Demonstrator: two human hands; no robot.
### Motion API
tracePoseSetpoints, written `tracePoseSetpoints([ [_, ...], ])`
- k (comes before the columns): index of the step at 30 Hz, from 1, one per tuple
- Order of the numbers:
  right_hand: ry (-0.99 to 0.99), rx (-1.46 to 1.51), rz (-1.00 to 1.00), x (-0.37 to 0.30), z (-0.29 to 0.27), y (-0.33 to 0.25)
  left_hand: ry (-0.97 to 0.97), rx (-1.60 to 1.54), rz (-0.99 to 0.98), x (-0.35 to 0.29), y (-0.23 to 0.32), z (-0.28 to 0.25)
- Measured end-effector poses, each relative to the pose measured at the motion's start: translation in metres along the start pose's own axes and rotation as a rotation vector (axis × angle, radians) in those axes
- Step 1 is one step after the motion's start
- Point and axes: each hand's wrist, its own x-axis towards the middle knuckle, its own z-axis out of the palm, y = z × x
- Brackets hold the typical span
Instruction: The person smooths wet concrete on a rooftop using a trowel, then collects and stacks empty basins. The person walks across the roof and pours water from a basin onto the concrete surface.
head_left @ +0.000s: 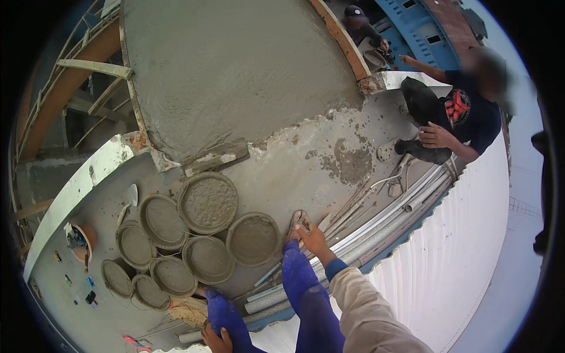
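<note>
My left hand (pixel 215 339) lies against my left lower leg in blue trousers, fingers apart, with nothing seen in it. My right hand (pixel 313 240) reaches down over my right foot (pixel 299 219). Its fingers are drawn together there, and whatever they grip, if anything, is too small to make out. Several round buckets (pixel 207 203) filled with wet grey cement stand in a cluster to the left of my right foot. The closest of them to my right hand is a bucket (pixel 253 239) with a smoother surface. A trowel (pixel 128 202) lies beyond the cluster, its blade pointing away.
Wet concrete (pixel 235 65) fills a framed slab ahead, bordered by a plank (pixel 218 157). Pipes (pixel 376 226) lie along the right, beside white corrugated roofing (pixel 435 259). One person (pixel 471 112) sits at far right; another (pixel 362 29) is beyond. An orange tub (pixel 84 241) stands left.
</note>
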Motion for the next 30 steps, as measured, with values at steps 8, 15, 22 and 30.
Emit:
tracePoseSetpoints([
  [8,0.372,0.19,-0.048,0.18,-0.215,-0.004,-0.024,0.076,0.039,0.049,0.134,0.003],
  [15,0.48,0.461,-0.179,0.269,-0.353,-0.05,-0.033,-0.033,0.117,0.1,0.196,0.029],
  [22,0.469,0.678,-0.375,0.323,-0.481,-0.134,-0.032,0.029,0.064,0.098,0.225,0.037],
  [30,0.342,1.553,-0.55,0.331,-0.548,-0.221,0.108,-0.038,-0.017,0.072,0.198,0.049],
])
